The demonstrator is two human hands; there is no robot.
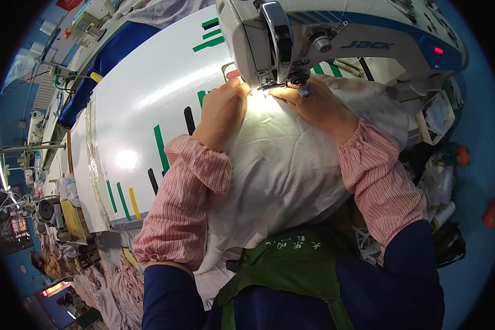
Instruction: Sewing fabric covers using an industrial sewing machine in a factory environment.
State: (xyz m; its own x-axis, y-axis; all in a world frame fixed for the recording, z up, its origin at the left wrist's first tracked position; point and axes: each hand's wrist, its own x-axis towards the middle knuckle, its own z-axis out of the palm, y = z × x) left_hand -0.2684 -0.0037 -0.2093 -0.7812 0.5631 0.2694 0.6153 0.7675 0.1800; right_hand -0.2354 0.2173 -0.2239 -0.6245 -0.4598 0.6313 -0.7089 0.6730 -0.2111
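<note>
A white cloth (280, 165) lies wrinkled under the lit needle area of a white and blue sewing machine (313, 47) and drapes down toward my lap. My left hand (224, 113) is at the left of the needle, its fingers curled together on the cloth's edge. To the right of the presser foot (275, 87), my right hand (319, 107) is closed on the same cloth, with its fingers pointing in at the needle. Fingertips of both hands are partly hidden by glare and the machine head. Pink striped sleeve covers (176, 203) wrap my forearms.
The white table (137, 110) carries green, black and yellow tape strips. Blue fabric (121, 52) lies along its far left edge. Piled garments (113, 286) sit at lower left. At right stands a box (437, 118) of small items, near bags and a thread cone (444, 215).
</note>
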